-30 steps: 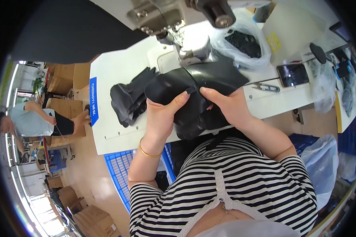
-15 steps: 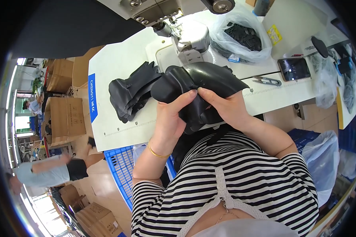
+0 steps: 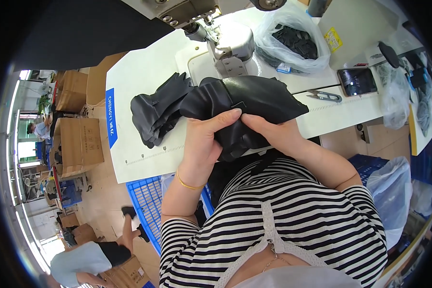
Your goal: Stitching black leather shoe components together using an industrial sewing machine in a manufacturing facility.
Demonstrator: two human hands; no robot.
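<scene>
Black leather-like piece point(image 3: 266, 93): one, glossy, folded and bulging, with a seam line across its upper side. Located in the grip, above the table's near edge, on the person's side of the sewing machine point(image 3: 233, 48).

Left hand point(image 3: 201, 139): closed on the piece, thumb pressed on top; fingers beneath mostly hidden. Gold-coloured bracelet point(image 3: 189, 185) at the wrist.

Right hand point(image 3: 276, 134): likewise closed on the piece, its thumb tip just beside the left one at the seam; fingers under the material, out of sight.

Condition of work: a seam appears to be in place already, and the thumbs seem to be working along it. The piece is off the needle. Whether this seam is finished, or more stitching remains on the piece, cannot be told.

Left of the grip: stack of black pieces point(image 3: 153, 115), several layers, lying on the table point(image 3: 125, 91); neither hand is on it. These look to be of the same kind; whether done or waiting is unclear.

Beyond the grip, to the right: plastic bag point(image 3: 323, 50) holding small black parts point(image 3: 297, 42).

Right of the grip: thread snips point(image 3: 325, 96), then a phone point(image 3: 357, 81).

Below the grip, to the left: blue basket point(image 3: 146, 201).
</scene>
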